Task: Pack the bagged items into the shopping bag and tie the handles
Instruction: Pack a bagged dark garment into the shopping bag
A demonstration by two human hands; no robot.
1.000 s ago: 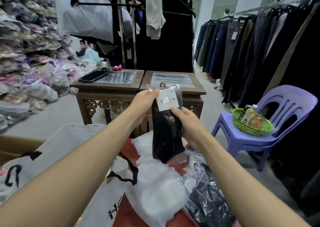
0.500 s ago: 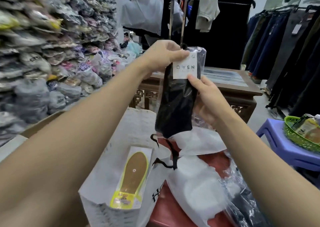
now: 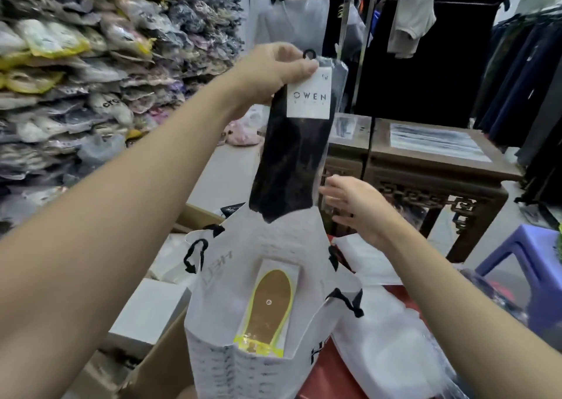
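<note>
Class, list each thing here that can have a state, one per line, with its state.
White paper shopping bag: open, black cord handles untied.
Yellow-rimmed brown insole pack: standing inside the bag.
Clear-bagged black sock pack: hanging upright above the bag.
Left hand: pinches the sock pack's top.
Right hand: open, beside the pack's lower end.
</note>
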